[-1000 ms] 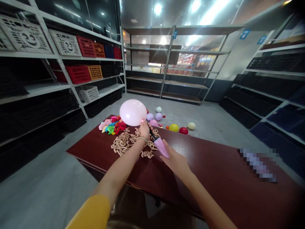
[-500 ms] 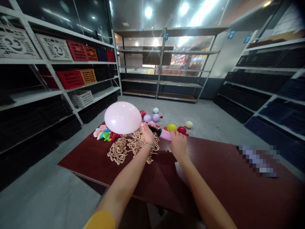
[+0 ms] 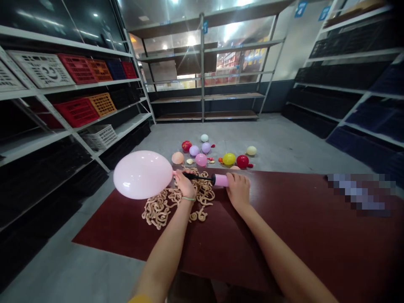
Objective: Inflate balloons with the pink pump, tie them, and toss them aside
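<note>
A pale pink inflated balloon point(image 3: 143, 174) sticks out to the left of my left hand point(image 3: 184, 185). That hand is closed around the balloon's neck and the black nozzle end of a balloon pump point(image 3: 221, 180). My right hand point(image 3: 239, 190) is wrapped round the pump's pink barrel. A thin rod shows between the barrel and the nozzle end, so the pump is drawn out. Beneath my left hand, tan twisted cord-like pieces point(image 3: 157, 209) lie in piles on the dark red table point(image 3: 221, 240).
On the floor past the table lie several balloons, among them a yellow one point(image 3: 229, 159) and a red one point(image 3: 243, 161). A blurred-out item point(image 3: 358, 191) lies at the table's right. Shelves with crates point(image 3: 77, 110) stand at the left, more shelving point(image 3: 203, 97) behind.
My hands have moved apart, drawing the pump's rod out between them. The balloon looks a bit larger and sits farther left and lower. The view has tilted down somewhat.
</note>
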`<state>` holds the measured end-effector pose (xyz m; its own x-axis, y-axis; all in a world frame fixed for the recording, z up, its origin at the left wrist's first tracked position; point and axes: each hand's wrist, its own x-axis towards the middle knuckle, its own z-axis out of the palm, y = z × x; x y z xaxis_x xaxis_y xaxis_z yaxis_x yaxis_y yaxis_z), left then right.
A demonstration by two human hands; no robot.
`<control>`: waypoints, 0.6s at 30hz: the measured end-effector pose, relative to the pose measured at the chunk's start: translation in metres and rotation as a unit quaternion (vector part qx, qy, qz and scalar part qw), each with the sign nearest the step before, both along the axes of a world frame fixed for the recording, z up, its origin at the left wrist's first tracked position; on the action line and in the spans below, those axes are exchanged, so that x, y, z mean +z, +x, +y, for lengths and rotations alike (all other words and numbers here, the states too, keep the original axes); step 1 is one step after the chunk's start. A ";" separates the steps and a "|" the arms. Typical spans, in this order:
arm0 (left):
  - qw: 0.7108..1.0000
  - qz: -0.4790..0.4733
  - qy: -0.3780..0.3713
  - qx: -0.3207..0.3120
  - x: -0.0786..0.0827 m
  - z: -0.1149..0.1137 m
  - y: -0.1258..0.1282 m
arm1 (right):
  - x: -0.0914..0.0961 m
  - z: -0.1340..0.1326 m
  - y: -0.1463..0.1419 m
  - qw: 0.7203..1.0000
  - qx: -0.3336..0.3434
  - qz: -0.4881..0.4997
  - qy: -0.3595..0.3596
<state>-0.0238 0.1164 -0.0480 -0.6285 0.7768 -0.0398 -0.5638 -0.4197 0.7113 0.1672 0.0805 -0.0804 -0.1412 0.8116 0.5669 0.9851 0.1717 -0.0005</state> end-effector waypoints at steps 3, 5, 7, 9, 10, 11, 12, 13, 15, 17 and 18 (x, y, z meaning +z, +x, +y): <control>0.998 0.019 0.036 -0.053 -0.005 -0.009 0.023 | -0.002 -0.009 -0.015 1.000 -0.006 0.015 -0.009; 0.997 0.024 0.039 -0.069 -0.008 -0.012 0.031 | 0.000 -0.015 -0.017 1.000 0.008 0.019 -0.020; 0.997 0.022 0.020 -0.066 -0.009 -0.013 0.031 | 0.005 -0.018 -0.012 0.998 0.048 0.006 -0.033; 0.999 0.019 -0.011 -0.050 -0.008 -0.011 0.025 | 0.010 -0.017 -0.001 0.995 0.088 -0.015 -0.040; 0.999 0.018 -0.021 -0.041 -0.006 -0.010 0.020 | 0.012 -0.016 0.005 0.994 0.096 -0.023 -0.039; 0.999 0.017 -0.026 -0.033 -0.004 -0.009 0.014 | 0.014 -0.014 0.012 0.994 0.095 -0.027 -0.036; 0.999 0.014 -0.028 -0.024 -0.002 -0.008 0.008 | 0.015 -0.011 0.017 0.995 0.087 -0.028 -0.033; 0.999 0.010 -0.027 -0.015 0.000 -0.008 0.002 | 0.015 -0.009 0.021 0.996 0.079 -0.026 -0.032; 1.000 0.006 -0.023 0.003 0.005 -0.008 -0.008 | 0.015 -0.007 0.025 0.997 0.064 -0.021 -0.034; 0.999 0.011 -0.027 0.022 0.007 -0.010 -0.015 | 0.014 -0.008 0.022 0.998 0.049 -0.015 -0.038; 0.999 0.015 -0.027 0.030 0.008 -0.011 -0.016 | 0.015 -0.010 0.017 0.998 0.041 -0.012 -0.040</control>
